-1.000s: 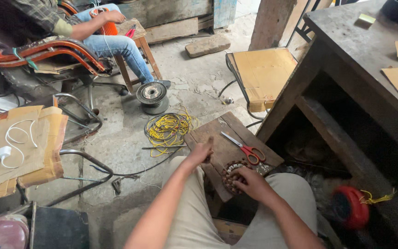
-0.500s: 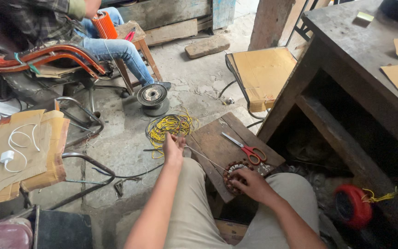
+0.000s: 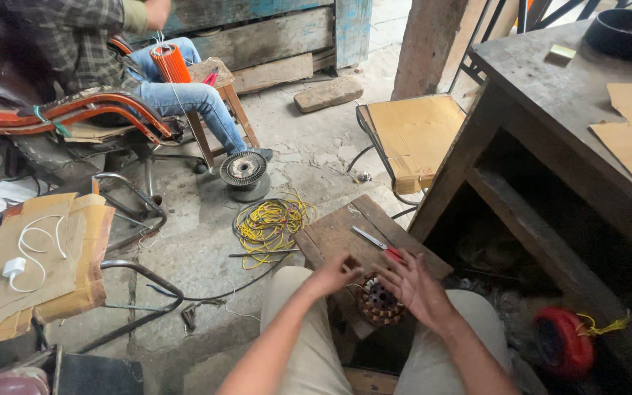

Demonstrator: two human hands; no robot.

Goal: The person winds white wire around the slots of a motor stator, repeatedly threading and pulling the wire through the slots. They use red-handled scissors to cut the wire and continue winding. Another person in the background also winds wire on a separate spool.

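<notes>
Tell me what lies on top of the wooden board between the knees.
On the wooden board lie scissors and a copper-wound stator. The right hand covers the scissors' handles and the stator's right side; the left hand rests beside it.

The stator (image 3: 379,301) shows coppery wire windings with a dull sheen around dark matt metal, resting on a rough, worn wooden board (image 3: 345,232) beside scissors (image 3: 378,243) with bright metal blades and glossy red plastic handles, above cracked, gritty concrete floor (image 3: 309,153).
</notes>
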